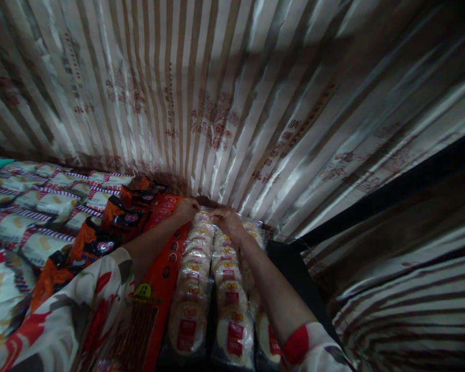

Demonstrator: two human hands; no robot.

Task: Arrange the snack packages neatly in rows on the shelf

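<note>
Closest to me are my patterned sleeves, red and grey blotches on white, the left one (62, 315) filling the lower corner and the right cuff (313, 346) just showing at the bottom edge. Below my forearms run rows of round white cakes in clear wrappers with red and yellow labels (191, 289), packed edge to edge and reaching away from me toward the wall. Just beside them on the left lies a long orange packet (160, 279) with a yellow-green sticker near its end. Further out, my left hand (186, 208) rests at the far end of the left row of cakes, its fingers bent down over the top packs and touching them; whether they pinch anything I cannot tell. My right hand (227, 219) sits just beside it on the next row, fingers curled together onto the wrappers, and again I cannot tell if they grip. Off to the left lie orange and black snack bags (112, 217), then white packets with striped edges (34, 212). Behind everything hangs a crinkled striped sheet with red printing (225, 98).
</note>
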